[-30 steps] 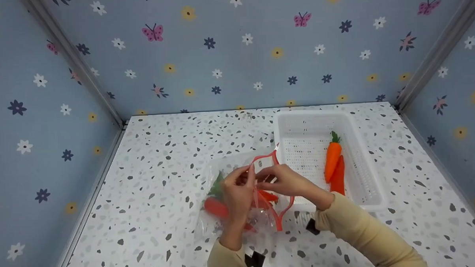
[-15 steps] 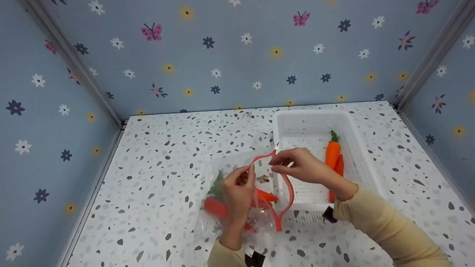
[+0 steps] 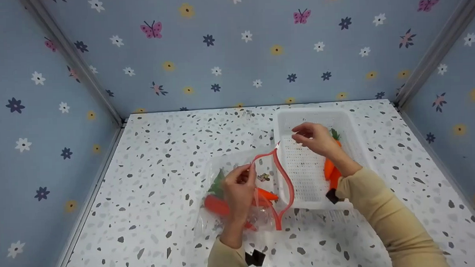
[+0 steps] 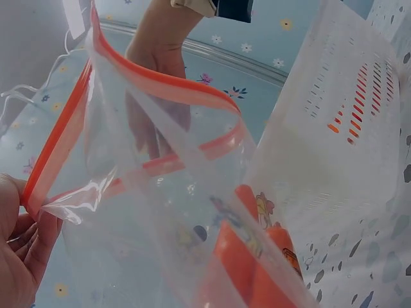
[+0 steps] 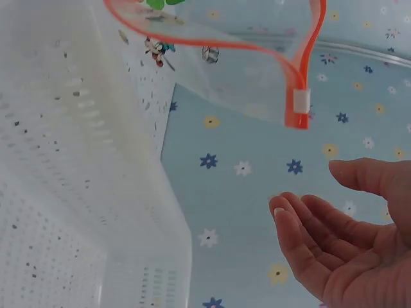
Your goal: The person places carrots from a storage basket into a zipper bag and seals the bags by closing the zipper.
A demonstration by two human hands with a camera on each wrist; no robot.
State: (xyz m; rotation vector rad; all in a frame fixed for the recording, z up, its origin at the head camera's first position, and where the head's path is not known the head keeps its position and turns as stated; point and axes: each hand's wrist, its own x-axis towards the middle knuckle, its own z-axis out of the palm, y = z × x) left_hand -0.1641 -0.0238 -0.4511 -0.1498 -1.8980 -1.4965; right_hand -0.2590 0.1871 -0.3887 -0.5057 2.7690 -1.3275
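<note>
over the white basket [image 3: 356, 133] at right of the frame, the right hand [image 3: 314, 138] has let go of the bag [image 3: 239, 188] and hovers with relaxed fingers near the carrots [image 3: 330, 167], while the left hand [image 3: 239, 192] pinches the bag's red rim [image 3: 283, 178] open.

Orange carrots [image 3: 329, 170], white basket [image 3: 356, 153], clear red-rimmed bag [image 3: 238, 165], speckled table [image 3: 163, 159].

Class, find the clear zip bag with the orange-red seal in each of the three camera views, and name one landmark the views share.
Head: zip bag lies centre-low on the table, left of the white basket; the left hand pinches its rim.
Left wrist: bag fills the picture, mouth open.
Right wrist: only its mouth shows, top centre.
Shared landmark: the white basket.
</note>
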